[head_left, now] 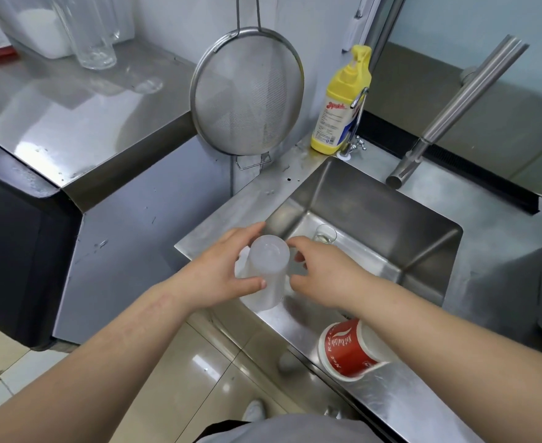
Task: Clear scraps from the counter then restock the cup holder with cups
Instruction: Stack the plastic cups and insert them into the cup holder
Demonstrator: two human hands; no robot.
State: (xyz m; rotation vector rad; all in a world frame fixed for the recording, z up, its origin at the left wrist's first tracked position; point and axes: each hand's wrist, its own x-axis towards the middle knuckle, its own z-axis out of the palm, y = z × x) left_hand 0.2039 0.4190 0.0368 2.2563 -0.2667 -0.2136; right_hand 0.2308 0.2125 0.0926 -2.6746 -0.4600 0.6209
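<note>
Both hands, left and right, grip a plastic cup over the sink; red cup nearby.

the red paper cup is partly hidden by the right forearm; its print seems blurred.

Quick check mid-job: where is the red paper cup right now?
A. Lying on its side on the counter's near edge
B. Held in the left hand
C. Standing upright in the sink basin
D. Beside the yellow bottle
A: the red paper cup lies tipped over on the steel counter, under the right forearm.
</note>
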